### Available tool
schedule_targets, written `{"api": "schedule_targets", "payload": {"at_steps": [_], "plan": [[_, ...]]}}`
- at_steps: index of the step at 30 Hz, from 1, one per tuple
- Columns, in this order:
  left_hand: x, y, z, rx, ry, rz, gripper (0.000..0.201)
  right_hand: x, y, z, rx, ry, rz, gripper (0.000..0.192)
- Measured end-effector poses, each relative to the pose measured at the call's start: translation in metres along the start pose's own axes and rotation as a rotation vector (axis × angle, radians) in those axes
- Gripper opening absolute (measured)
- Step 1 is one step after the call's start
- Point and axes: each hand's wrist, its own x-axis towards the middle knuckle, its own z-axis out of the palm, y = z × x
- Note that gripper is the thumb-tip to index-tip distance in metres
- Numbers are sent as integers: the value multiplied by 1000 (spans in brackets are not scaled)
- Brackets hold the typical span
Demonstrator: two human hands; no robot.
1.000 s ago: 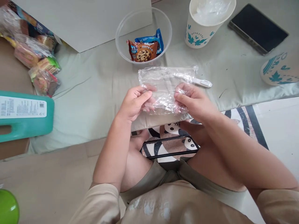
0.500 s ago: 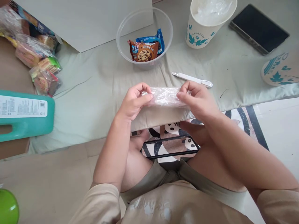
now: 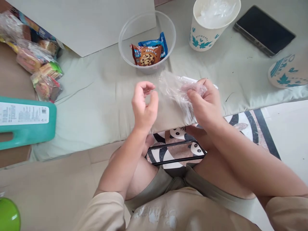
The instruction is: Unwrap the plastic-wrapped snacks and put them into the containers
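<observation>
A crumpled sheet of clear plastic wrap (image 3: 174, 88) hangs from my right hand (image 3: 204, 99), pinched between thumb and fingers. My left hand (image 3: 145, 104) is apart from the plastic, with thumb and curled fingers separated and nothing between them. Behind the plastic lies a white utility knife (image 3: 189, 79), mostly covered by it and by my right hand. Beyond my hands stands a clear plastic bowl (image 3: 122, 48) holding a brown cookie packet (image 3: 146, 56) and a blue packet (image 3: 163, 45).
A paper cup (image 3: 201, 35) with crumpled plastic inside stands at the back, near a black phone (image 3: 264, 30). Another paper cup (image 3: 286, 72) is at the right. Wrapped snacks (image 3: 43, 61) and a teal container (image 3: 38, 131) are at the left. The cloth's front edge (image 3: 168, 128) lies above my lap.
My left hand has let go of the plastic wrap and opened. The wrap, stretched between both hands before, now hangs loose and spread out from my right hand, over the knife.
</observation>
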Motion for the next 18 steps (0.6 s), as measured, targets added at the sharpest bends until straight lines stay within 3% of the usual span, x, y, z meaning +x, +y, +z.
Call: {"api": "schedule_targets", "payload": {"at_steps": [2,6,10,15,18], "plan": [[-8,2,10,-134,-111,-47,31,-5,2,6,39,38,-83,38],[-16,1,24,-445,-354,-264,53,-12,8,19,254,-178,-39,42],[-14,4,23,-516,-394,-383,48,-11,5,21,262,-166,-12,40],[-8,7,19,-545,-453,-483,45,-6,-2,11,-61,57,-117,32],[-7,5,19,-573,-466,-492,46,-3,0,8,-20,-10,-21,42]]}}
